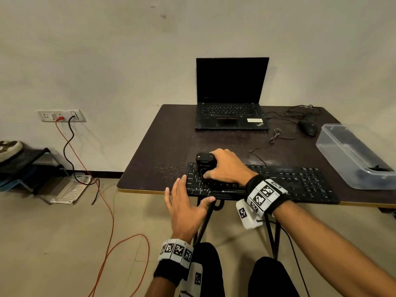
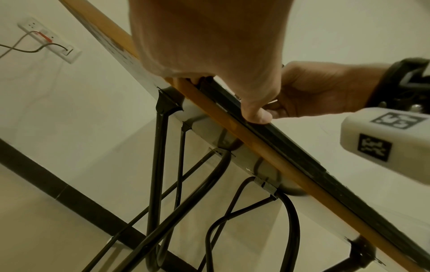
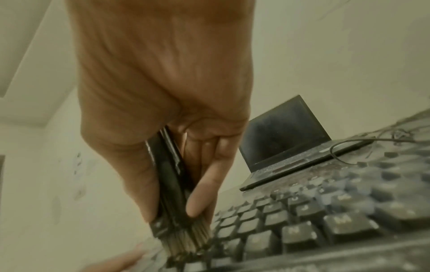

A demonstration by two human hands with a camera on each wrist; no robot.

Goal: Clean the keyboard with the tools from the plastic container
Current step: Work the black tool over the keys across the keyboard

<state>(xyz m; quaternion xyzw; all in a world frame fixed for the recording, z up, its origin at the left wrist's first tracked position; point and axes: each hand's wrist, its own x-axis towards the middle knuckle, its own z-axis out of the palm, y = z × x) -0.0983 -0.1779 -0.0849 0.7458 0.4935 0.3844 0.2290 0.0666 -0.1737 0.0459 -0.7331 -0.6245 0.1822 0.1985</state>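
Brushing step underway: right hand (image 1: 227, 166) clamped on brush (image 3: 172, 185), bristles on keyboard (image 1: 289, 181) left end; left hand (image 1: 184, 209) flat-fingered, steadying keyboard's front-left corner; next, prob sweep rightward w/ light pressure.

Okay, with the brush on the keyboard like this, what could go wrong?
The keyboard overhangs the table edge, steadied only by the left hand's thumb, so hard strokes might shift it. The brush in the right hand works at the left end, so dust may land on the floor.
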